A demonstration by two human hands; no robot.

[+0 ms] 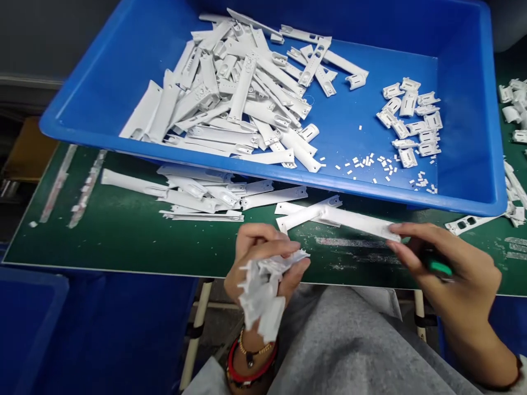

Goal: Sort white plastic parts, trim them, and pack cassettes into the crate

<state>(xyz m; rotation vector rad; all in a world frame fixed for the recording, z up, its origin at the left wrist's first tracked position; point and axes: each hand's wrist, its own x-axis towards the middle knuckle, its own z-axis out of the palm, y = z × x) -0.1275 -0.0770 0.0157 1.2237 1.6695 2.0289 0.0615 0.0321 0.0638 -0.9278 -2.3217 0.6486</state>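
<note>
My left hand [263,263] is closed around a bunch of small white plastic parts [263,296], held above the table's front edge. Between the thumb and fingers of my right hand [448,274] is one end of a long white plastic strip [358,221]. That strip's far end lies over other white strips [304,216] on the table. A dark tool with a green end [439,267] is tucked in my right palm; its kind is mostly hidden. Just beyond my left hand, a row of loose long white parts [197,192] lies along the bin.
A large blue bin [255,167] spans the back of the green table [135,236]. Inside are a heap of long white parts [230,82], small curved pieces [411,120] and tiny white chips [370,161]. More white parts [514,192] lie at the right.
</note>
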